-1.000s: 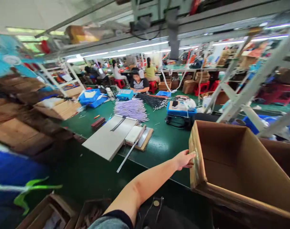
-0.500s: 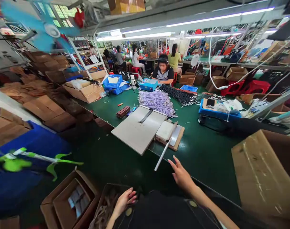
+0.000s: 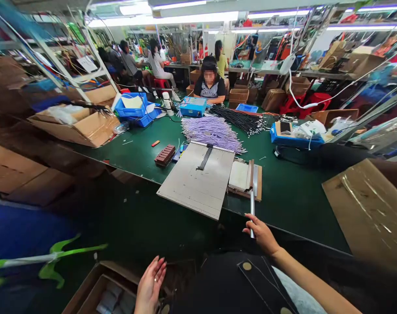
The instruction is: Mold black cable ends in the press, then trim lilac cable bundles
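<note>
Silver metal forms the one long handle (image 3: 252,203) in the right hand (image 3: 259,231), whose fingers grasp it near its closer end; from them it runs straight forward to a wood-edged base (image 3: 258,185) with one white slab (image 3: 239,175) on it. Lettering shows on the shirt of one co-worker (image 3: 211,89) seated far ahead of the right hand and a little left, too small to make out; the fine marks printed on the grey board (image 3: 195,183) are also too small to read. That single board lies ahead and left of the right hand, overhanging the edge of the green table (image 3: 293,192), with one black bar (image 3: 205,158) across its upper part. Well ahead of the left hand (image 3: 151,279) sits one ridged brown block (image 3: 165,155). Beyond the board are two heaps of cables, one lilac (image 3: 213,131) and one black (image 3: 239,118), their strands too many to count, and one turquoise box (image 3: 193,107). One large carton (image 3: 368,209) stands well to the right of the right hand. The left hand is free, its fingers loosely extended, one wearing a ring (image 3: 155,280); near it, lower left, are two nested cardboard boxes (image 3: 103,283) with pale pieces inside
</note>
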{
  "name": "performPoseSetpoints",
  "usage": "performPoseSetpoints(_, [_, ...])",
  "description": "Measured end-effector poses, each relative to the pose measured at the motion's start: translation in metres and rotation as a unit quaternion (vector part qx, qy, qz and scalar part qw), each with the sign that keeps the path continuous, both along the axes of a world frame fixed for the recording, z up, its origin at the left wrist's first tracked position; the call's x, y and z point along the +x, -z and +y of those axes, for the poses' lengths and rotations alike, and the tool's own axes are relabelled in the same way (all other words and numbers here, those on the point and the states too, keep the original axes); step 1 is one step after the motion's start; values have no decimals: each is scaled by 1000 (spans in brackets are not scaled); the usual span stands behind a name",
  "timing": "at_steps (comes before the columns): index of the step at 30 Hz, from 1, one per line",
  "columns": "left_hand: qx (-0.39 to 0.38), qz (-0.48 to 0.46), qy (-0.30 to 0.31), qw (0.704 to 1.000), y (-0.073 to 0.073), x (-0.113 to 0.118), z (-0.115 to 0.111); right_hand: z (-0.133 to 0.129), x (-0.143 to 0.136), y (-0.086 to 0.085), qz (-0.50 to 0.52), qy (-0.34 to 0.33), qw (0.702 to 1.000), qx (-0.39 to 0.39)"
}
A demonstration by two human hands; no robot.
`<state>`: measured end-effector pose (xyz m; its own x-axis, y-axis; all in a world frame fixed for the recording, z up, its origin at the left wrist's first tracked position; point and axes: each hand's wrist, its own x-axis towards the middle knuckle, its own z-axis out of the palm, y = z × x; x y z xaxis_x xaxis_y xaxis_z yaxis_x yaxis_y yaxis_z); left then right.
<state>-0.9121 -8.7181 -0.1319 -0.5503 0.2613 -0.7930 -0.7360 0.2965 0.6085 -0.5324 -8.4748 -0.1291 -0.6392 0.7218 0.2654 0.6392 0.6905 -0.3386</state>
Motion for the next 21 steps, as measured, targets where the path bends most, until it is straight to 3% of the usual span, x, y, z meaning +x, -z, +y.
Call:
performPoseSetpoints(4, [33,-16,35,999,-7,-4,65,24,5,-65,50,2,996,80])
performPoseSetpoints(6, [23,-19,90,996,-9,-3,90,49,3,-100,93,56,985,137])
performPoseSetpoints(9, [-23,-24,164,986,-14,-9,126,106,-7,-148,158,187,944,222])
performPoseSetpoints(12, [-63,0,237,970,-25,-29,164,183,-21,-186,220,296,891,265])
performPoseSetpoints(16, [-65,102,284,951,-43,-67,213,302,-33,-222,299,341,849,273])
performPoseSetpoints(19, [-57,142,287,946,-49,-87,236,377,-33,-237,298,355,850,249])
performPoseSetpoints(21, [-73,139,315,936,-48,-91,244,411,-31,-242,301,359,856,217])
